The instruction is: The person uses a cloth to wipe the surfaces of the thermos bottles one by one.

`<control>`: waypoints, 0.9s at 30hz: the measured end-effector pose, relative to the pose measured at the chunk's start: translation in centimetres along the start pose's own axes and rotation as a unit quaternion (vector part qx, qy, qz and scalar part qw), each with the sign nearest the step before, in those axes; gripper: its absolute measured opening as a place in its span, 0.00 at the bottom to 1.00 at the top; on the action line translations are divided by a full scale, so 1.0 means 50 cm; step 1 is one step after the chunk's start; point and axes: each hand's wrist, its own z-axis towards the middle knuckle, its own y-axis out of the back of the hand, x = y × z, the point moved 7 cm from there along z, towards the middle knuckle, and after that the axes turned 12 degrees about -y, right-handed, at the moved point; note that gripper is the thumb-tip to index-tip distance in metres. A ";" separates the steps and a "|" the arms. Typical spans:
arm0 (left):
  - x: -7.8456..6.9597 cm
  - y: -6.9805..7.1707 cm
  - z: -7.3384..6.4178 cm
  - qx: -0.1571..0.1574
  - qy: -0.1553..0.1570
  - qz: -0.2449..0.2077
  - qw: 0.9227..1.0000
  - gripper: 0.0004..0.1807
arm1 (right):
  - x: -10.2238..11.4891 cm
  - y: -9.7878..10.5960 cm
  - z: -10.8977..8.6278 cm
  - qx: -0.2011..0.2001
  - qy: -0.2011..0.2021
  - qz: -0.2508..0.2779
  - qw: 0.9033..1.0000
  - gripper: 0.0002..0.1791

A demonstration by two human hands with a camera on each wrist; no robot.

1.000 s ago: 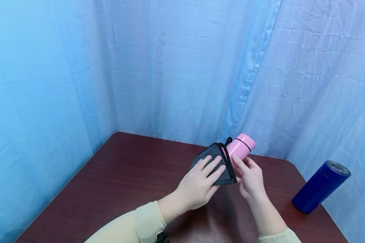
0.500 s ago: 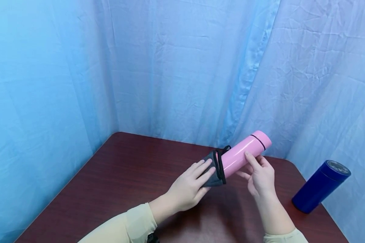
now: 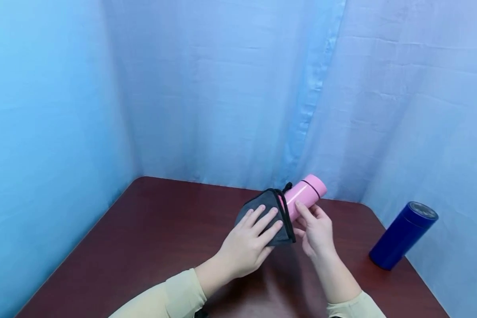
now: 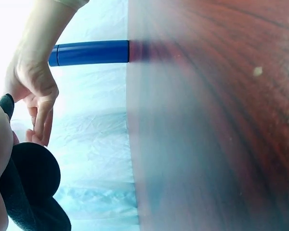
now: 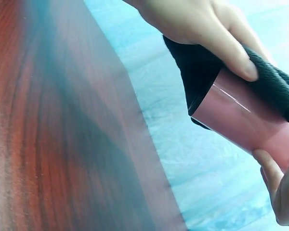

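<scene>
A pink bottle (image 3: pixel 300 199) with a thin black ring below its top lies tilted in the air above the table. My left hand (image 3: pixel 244 245) grips a folded dark grey cloth (image 3: pixel 264 201) around the bottle's lower part, fingers spread on top. The cloth has black edging and a small black loop. On the bottle's bare upper part, my right hand (image 3: pixel 319 229) pinches with thumb and fingers. From below, the right wrist view shows the left thumb on the bare pink side (image 5: pixel 233 108). A round black disc (image 4: pixel 36 169), apparently the bottle's base, shows in the left wrist view.
A dark blue bottle (image 3: pixel 403 236) stands near the right edge of the reddish-brown table (image 3: pixel 163 229). Pale blue curtains (image 3: pixel 222 88) hang behind the table and along both sides.
The bottle first stuck further out of the cloth to the upper right, then slid back deeper into it. The right hand moved with it. The head view has shifted slightly.
</scene>
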 end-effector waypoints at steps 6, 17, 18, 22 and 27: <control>0.033 0.025 -0.052 -0.012 0.031 -0.014 0.999 0.33 | -0.028 -0.057 0.013 0.024 0.013 -0.006 1.000 0.34; 0.025 0.042 -0.056 -0.033 -0.059 0.009 0.998 0.35 | 0.002 -0.061 0.013 0.016 0.031 0.000 0.999 0.34; 0.027 0.041 -0.050 -0.030 -0.054 0.012 0.998 0.35 | -0.001 -0.065 0.013 0.022 0.028 0.000 0.999 0.34; 0.045 0.036 -0.029 -0.033 -0.008 -0.015 0.999 0.32 | -0.021 -0.074 0.009 0.037 0.026 0.000 0.999 0.32; 0.077 0.027 -0.034 -0.054 0.092 -0.186 0.977 0.30 | -0.024 -0.064 -0.006 0.042 0.039 -0.007 0.998 0.30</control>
